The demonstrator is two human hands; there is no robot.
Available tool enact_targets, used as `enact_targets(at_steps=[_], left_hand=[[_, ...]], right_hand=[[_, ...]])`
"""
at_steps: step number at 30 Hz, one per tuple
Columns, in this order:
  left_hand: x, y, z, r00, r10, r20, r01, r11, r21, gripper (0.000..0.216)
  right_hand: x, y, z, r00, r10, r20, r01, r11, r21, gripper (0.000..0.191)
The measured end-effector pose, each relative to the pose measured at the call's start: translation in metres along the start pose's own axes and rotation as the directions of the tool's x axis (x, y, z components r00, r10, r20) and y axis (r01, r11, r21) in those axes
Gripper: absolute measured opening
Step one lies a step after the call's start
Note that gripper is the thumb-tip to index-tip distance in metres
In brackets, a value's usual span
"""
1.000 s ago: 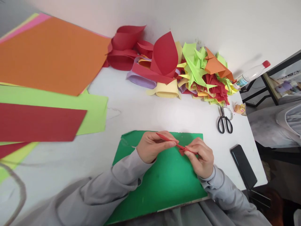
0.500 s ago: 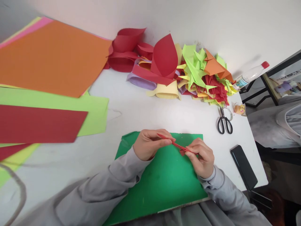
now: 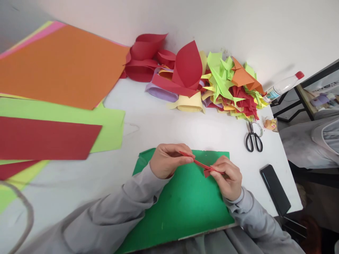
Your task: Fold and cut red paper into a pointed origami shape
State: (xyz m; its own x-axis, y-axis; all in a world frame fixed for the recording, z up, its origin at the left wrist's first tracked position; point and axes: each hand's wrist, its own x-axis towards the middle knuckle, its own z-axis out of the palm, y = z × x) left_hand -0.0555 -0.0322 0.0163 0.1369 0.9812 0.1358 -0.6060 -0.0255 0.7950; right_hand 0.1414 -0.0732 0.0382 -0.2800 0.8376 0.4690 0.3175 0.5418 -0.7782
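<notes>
A narrow piece of folded red paper (image 3: pixel 201 164) is held edge-on between my two hands. My left hand (image 3: pixel 169 160) pinches its left end between thumb and fingers. Its right end is gripped by my right hand (image 3: pixel 228 176), also with thumb and fingers closed, and a small red flap hangs down beside the right thumb. Both hands are above a green board (image 3: pixel 190 208) at the table's front edge. How the paper is folded under the fingers is hidden.
Orange paper sheets (image 3: pixel 63 67), green and red ones lie at the left. Rolled red paper (image 3: pixel 188 67) and a pile of folded paper pieces (image 3: pixel 222 77) line the wall. Scissors (image 3: pixel 253 137), a phone (image 3: pixel 275 190) and a bottle (image 3: pixel 283 88) are at the right, near a person in grey (image 3: pixel 299 141).
The hands keep their pinch on the folded red paper, which has turned slightly so its small flap shows a little more. The whole view has shifted slightly.
</notes>
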Motion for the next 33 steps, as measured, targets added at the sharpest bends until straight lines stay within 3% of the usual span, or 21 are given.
enact_targets(at_steps=[33], left_hand=[[0.0049, -0.001, -0.0076, 0.998, 0.019, 0.053, -0.013, 0.994, -0.104, 0.012]], right_hand=[[-0.0003, 0.0022, -0.0002, 1.0, 0.008, 0.01, -0.008, 1.0, 0.01, 0.008]])
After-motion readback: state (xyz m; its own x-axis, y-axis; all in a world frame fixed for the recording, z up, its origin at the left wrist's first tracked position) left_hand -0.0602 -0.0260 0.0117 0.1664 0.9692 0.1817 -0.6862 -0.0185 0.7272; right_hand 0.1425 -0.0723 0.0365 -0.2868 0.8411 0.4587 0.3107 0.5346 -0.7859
